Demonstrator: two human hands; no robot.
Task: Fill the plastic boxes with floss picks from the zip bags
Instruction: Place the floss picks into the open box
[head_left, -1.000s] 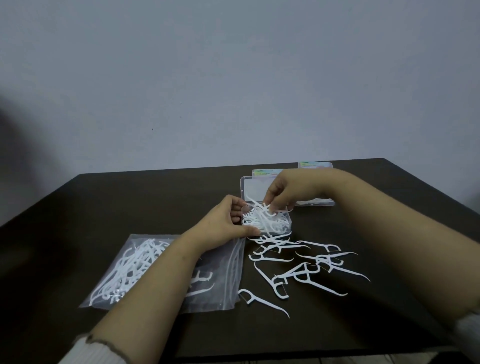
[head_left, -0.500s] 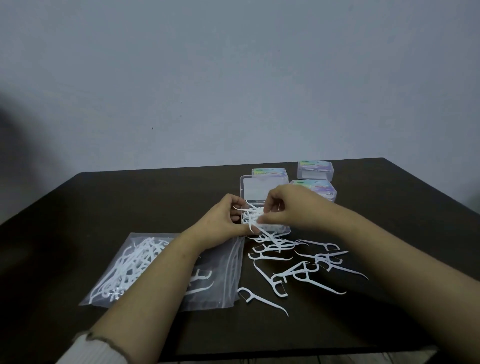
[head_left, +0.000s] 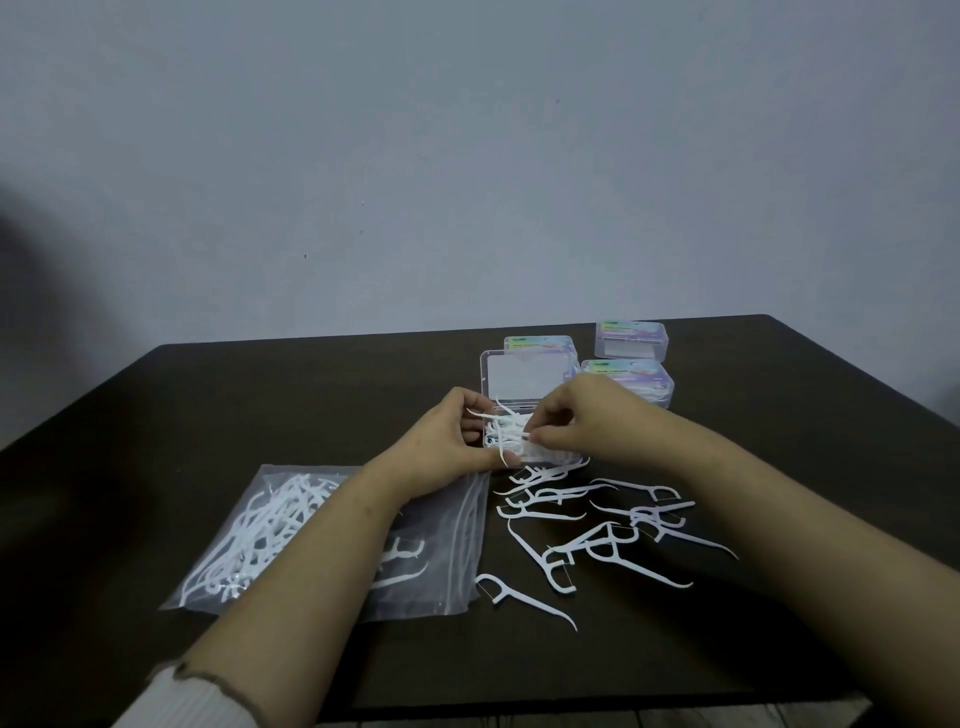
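Note:
An open clear plastic box (head_left: 524, 382) sits mid-table, its lid raised behind a tangle of white floss picks (head_left: 506, 428) inside. My left hand (head_left: 447, 447) grips the box's left side, thumb at its near edge. My right hand (head_left: 587, 421) hovers over the box, fingertips pinched on floss picks in it. Several loose floss picks (head_left: 597, 530) lie scattered just in front of the box. A clear zip bag (head_left: 291, 535) with more picks lies flat at the left, partly under my left forearm.
Three closed plastic boxes with colourful labels stand behind: one (head_left: 540, 344) behind the open lid, one (head_left: 631, 382) to its right, one (head_left: 631, 339) further back. The dark table (head_left: 260, 395) ends near the bottom of the view; a grey wall rises behind.
My right hand has drawn back from the far side of the box to its near right side, uncovering the closed boxes behind. My left hand has stayed on the box.

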